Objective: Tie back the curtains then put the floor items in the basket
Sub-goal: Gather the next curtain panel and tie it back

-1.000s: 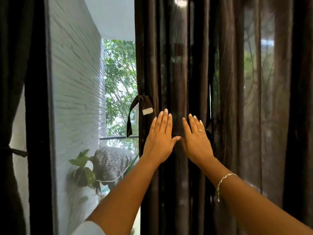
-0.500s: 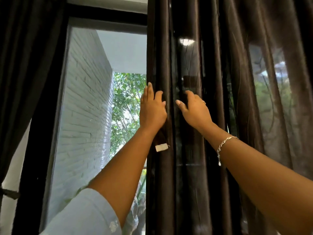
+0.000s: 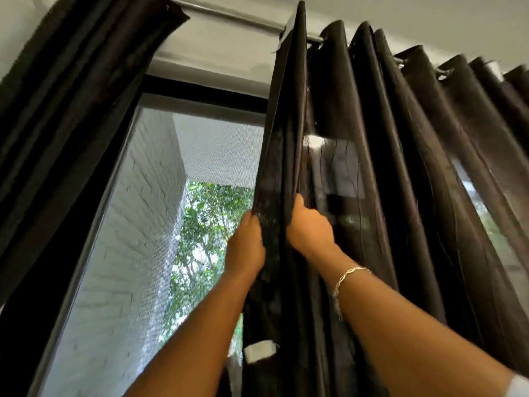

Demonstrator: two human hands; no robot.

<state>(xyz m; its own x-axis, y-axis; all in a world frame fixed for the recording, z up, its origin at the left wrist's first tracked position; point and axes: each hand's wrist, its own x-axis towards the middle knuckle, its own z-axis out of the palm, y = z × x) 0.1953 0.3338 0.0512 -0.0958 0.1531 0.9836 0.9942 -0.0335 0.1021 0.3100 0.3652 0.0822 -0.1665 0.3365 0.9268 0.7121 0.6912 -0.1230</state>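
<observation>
Both arms are up! Your left hand (image 3: 244,245) grips the leading edge of the dark brown sheer curtain (image 3: 372,167), fingers wrapped behind the fabric. Your right hand (image 3: 310,230) clutches the next fold, just beside it. The curtain hangs from the silver metal rod (image 3: 229,15), right of the black-framed window (image 3: 148,224).

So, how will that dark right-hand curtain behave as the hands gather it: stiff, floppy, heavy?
Probably floppy: the right curtain hangs in soft folds and bunches where the left hand and right hand grip it. Likely light, since daylight shows through it. It should slide along the curtain rod that carries it.
</observation>
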